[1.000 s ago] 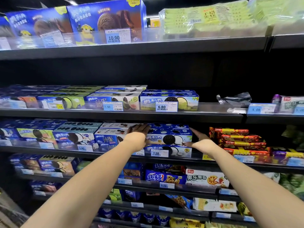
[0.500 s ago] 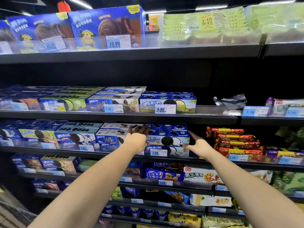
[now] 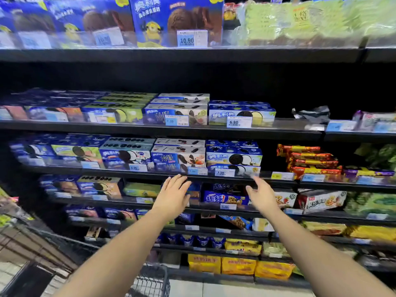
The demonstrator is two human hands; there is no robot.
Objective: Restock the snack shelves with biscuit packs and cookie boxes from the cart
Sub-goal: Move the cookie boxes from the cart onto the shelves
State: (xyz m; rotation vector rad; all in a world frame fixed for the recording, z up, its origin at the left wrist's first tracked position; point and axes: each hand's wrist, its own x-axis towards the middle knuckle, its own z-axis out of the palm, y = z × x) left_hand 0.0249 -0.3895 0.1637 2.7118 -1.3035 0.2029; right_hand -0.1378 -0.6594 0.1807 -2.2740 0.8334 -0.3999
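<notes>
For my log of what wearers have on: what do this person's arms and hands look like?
The left forearm and right forearm are bare to the frame edge, with no sleeves showing. The left hand and right hand wear no gloves, and no watch, bracelet or ring is visible. Blur hides finer marks.

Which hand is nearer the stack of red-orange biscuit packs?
Right. The right hand hovers below and left of the red-orange biscuit packs; the left hand is farther left.
</notes>
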